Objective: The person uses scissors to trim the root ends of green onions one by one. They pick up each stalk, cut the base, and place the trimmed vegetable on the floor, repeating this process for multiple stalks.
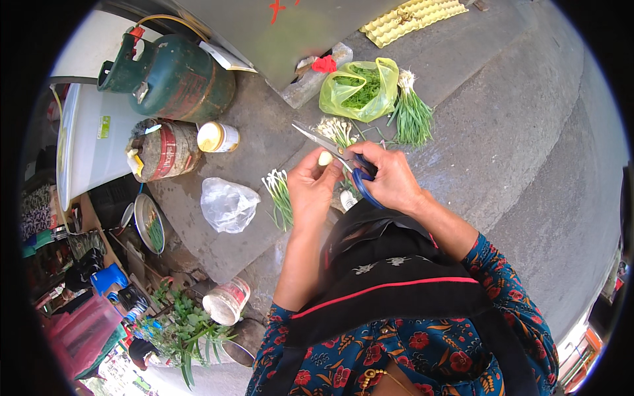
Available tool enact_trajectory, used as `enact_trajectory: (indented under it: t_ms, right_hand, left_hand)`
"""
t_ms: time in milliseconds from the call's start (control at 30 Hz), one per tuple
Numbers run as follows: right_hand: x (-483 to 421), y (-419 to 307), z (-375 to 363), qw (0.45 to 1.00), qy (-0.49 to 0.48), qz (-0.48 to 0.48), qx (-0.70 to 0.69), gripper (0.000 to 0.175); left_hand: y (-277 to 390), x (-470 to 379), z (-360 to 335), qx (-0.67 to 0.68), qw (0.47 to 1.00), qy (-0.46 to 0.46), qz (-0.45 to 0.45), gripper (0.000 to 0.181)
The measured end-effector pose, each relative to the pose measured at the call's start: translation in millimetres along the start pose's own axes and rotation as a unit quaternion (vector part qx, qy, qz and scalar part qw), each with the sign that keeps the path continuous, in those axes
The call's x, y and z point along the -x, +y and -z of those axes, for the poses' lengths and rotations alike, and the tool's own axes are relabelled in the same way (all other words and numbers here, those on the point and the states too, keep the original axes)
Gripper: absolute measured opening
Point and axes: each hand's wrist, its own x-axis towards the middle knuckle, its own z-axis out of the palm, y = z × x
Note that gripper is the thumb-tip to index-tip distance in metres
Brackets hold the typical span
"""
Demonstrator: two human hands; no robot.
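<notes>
My left hand (313,185) pinches a small white bulb (325,158) between thumb and fingers. In my right hand (396,178) is a pair of scissors with dark blue handles (365,188); its blades (319,138) point up and left, close past the bulb. Just beyond the blades lies a heap of green-stemmed plants with white bulbs (338,129), partly hidden by my hands. To the left of my left hand is a small bunch of spring onions (280,195). Farther right, a larger bunch with rooted white ends (413,116) rests on the concrete.
A yellow-green plastic bag of leafy greens (359,89) stands ahead. On the left are a green gas cylinder (183,81), a stained bucket (166,153), a lidded tub (219,137), a clear plastic bag (229,205) and a metal basin (148,222). Egg trays (413,20) lie far off.
</notes>
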Motion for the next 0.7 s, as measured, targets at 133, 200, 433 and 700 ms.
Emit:
enact_trajectory:
  t_ms: [133, 200, 433, 700]
  right_hand:
    - [0, 5, -4, 1.0, -0.001, -0.012, -0.011, 0.035]
    - [1, 8, -6, 0.998, 0.003, -0.032, -0.046, 0.035]
    - [-6, 17, 0, 0.932, -0.056, -0.146, -0.327, 0.036]
    - [-6, 11, 8, 0.885, -0.068, -0.21, -0.411, 0.037]
  left_hand:
    - [1, -2, 7, -0.015, 0.999, -0.047, 0.022, 0.027]
    - [0, -3, 12, -0.016, 0.997, -0.063, 0.041, 0.028]
    - [-3, -2, 22, 0.085, 0.986, -0.14, 0.037, 0.033]
    - [-4, -3, 25, 0.147, 0.964, -0.209, 0.072, 0.049]
